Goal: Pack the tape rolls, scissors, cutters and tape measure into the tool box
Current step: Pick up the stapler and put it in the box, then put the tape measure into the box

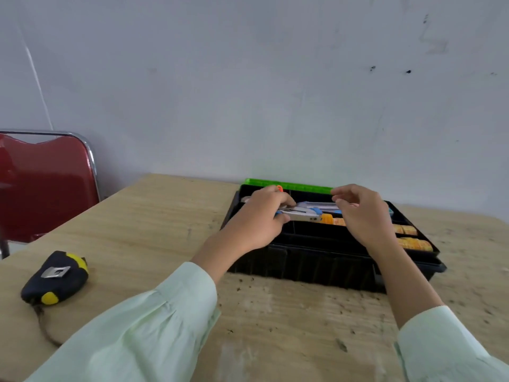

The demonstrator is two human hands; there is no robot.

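Our left hand [256, 216] gripped a cutter [303, 215] by its near end, fingers [286, 201] curled round the handle, and held it over the tray of the open tool box [303, 267]. Our right hand [363, 216] hovered at 3 o'clock of it, its fingers loosely curled and holding nothing. Tape rolls [413, 242] lay in the tray toward 4 o'clock. The tape measure [55, 277] sat on the table [154, 216], well apart at 8 o'clock of the box. We judged the cutter light, stiff and slick, best held by the body, away from the blade. The tape measure looked heavier and rubbery, easy to palm round its case.
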